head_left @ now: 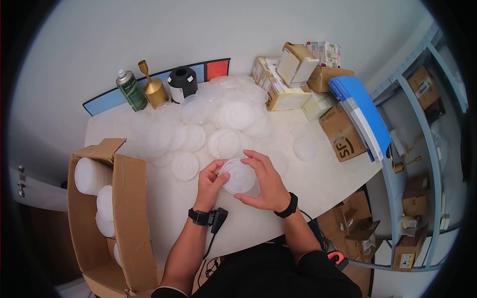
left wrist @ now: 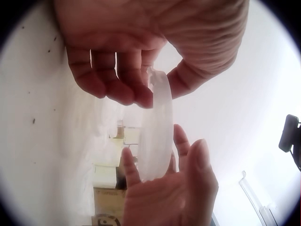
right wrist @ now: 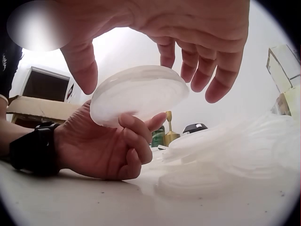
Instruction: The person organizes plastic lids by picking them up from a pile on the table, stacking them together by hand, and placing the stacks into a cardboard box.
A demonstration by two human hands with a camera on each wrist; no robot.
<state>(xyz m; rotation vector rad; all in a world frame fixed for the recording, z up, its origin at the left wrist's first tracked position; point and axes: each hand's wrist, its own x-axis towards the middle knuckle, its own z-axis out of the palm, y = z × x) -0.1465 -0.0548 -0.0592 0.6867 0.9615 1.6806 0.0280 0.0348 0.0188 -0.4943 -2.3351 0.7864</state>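
Observation:
Above the front of the table, my left hand (head_left: 210,185) pinches a small stack of round translucent plastic lids (head_left: 240,177) by its edge, thumb on the near face and fingers behind. In the left wrist view the stack (left wrist: 162,122) shows edge-on, several lids thick. My right hand (head_left: 269,183) is spread around the opposite side, thumb and fingers apart and close to the rim. From the right wrist the lids (right wrist: 141,92) appear tilted between that thumb and fingers. Beyond the hands, many loose lids (head_left: 236,115) lie heaped, with a single lid (head_left: 185,166) nearer on the left.
To the left stands an open cardboard box (head_left: 131,198) with stacked lids (head_left: 93,176) inside. A spray can (head_left: 131,90), a gold candle holder (head_left: 155,93) and a black cylinder (head_left: 182,83) line the back. Boxes (head_left: 283,92) and a blue folder (head_left: 362,111) occupy the right side.

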